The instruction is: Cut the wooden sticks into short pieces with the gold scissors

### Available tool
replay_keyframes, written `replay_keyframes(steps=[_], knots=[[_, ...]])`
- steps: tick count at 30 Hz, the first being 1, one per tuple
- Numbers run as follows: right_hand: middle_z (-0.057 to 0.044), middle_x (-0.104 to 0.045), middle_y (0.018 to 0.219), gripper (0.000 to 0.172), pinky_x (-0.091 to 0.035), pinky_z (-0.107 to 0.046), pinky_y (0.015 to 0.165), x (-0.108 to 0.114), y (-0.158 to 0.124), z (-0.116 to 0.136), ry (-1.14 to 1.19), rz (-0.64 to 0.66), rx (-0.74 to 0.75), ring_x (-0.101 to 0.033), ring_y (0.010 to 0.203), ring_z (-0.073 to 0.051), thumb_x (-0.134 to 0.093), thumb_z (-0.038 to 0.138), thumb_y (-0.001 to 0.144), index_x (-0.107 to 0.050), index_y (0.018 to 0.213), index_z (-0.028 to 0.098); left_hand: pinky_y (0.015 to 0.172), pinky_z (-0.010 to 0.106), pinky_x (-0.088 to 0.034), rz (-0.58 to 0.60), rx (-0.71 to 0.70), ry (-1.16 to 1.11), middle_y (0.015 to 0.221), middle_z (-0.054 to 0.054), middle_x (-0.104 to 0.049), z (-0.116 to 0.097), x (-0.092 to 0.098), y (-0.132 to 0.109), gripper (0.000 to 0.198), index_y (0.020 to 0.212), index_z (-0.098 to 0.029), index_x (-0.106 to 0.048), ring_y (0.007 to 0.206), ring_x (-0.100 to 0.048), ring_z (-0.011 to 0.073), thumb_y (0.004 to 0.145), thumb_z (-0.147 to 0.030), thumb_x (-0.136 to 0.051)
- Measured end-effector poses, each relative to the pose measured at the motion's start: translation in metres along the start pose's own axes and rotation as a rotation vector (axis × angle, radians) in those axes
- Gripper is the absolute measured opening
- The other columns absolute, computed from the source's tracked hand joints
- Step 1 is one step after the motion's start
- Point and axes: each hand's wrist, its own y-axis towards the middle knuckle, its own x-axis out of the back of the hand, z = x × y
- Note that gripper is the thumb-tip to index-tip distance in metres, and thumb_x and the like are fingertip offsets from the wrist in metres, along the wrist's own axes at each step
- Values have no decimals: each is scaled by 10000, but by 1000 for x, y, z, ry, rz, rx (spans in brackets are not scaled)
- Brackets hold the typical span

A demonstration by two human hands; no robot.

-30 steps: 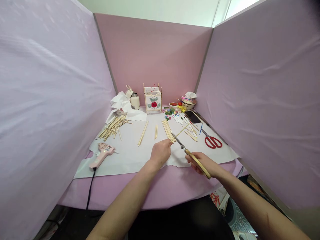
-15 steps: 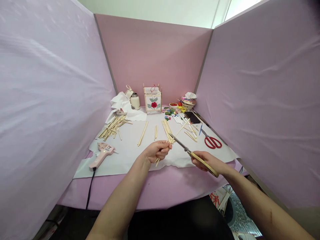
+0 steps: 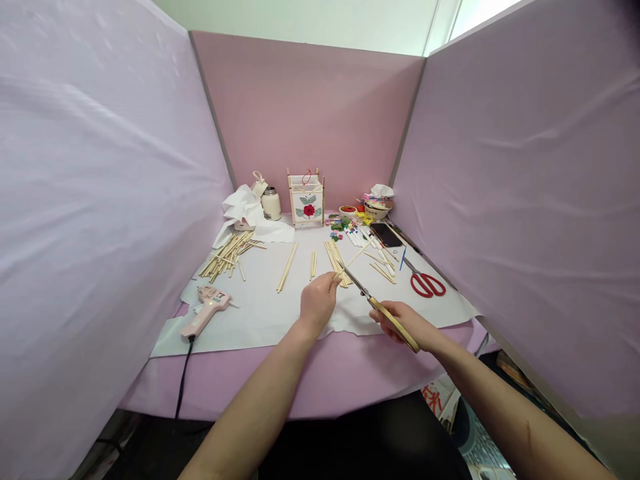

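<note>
- One thin stick point(image 3: 361, 251) is pinched in the left hand point(image 3: 319, 301), above the worktop point(image 3: 345, 380), slanting away to the right; the right hand point(image 3: 403, 321) grips yellow-handled scissors point(image 3: 384, 311), so both hands are full.
- Blades and stick meet just beyond the left hand; the far length seems whole, so this cut looks unfinished. Whether the edges bite is too small to tell.
- To the left lies a pink glue gun point(image 3: 207, 312), untouched; well apart on the right, red-handled scissors point(image 3: 429, 285) lie idle too.
- Three groups are laid out: a few long sticks point(image 3: 287, 268), a short set point(image 3: 313, 265), and a row point(image 3: 331, 255) just beyond the hands. That sorting appears partly done, with none visibly joined.
- Farther left, a jumbled pile point(image 3: 227, 259) seems yet to be sorted, leaving plenty over.
- Behind everything, an upright stick frame point(image 3: 307, 205) bearing a red flower looks finished.
</note>
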Motion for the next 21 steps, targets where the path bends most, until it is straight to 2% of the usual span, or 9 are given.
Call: replay_keyframes(steps=[8, 12, 14, 17, 21], knots=[[18, -499, 579, 437, -318, -219, 454, 2, -5, 6, -104, -22, 27, -437, 492, -96, -541, 592, 794, -457, 694, 176, 586, 241, -272, 82, -54, 35, 635, 10, -544, 2, 2, 1, 325, 680, -192, -546, 599, -460, 126, 923, -313, -367], [10, -504, 585, 434, -319, -224, 463, 4, -7, 6, -125, -8, 20, -440, 500, -101, -529, 590, 802, -455, 694, 175, 581, 243, -273, 112, -59, -67, 583, -2, -500, -2, 4, 2, 321, 629, -185, -529, 574, -435, 120, 901, -294, -398], [14, -496, 588, 426, -315, -221, 458, 5, -8, 5, -117, 3, 23, -434, 495, -99, -528, 587, 802, -450, 708, 179, 574, 237, -287, 140, 4, -209, 552, -17, -469, -4, 6, 3, 306, 625, -176, -531, 552, -414, 109, 880, -308, -427], [23, -485, 598, 410, -310, -216, 461, 8, -8, 3, -126, 16, 56, -421, 501, -94, -529, 573, 806, -442, 715, 183, 494, 217, -261, 289, 202, -554, 497, -53, -394, -5, 13, 5, 259, 708, -158, -565, 455, -323, 74, 846, -355, -470], [28, -474, 626, 366, -300, -212, 493, 18, -8, 1, -235, 16, 158, -409, 546, -93, -552, 518, 809, -456, 712, 178, 393, 206, -105, 651, 432, -986, 485, -90, -309, 4, 25, 9, 257, 820, -148, -560, 361, -144, 29, 820, -403, -525]])
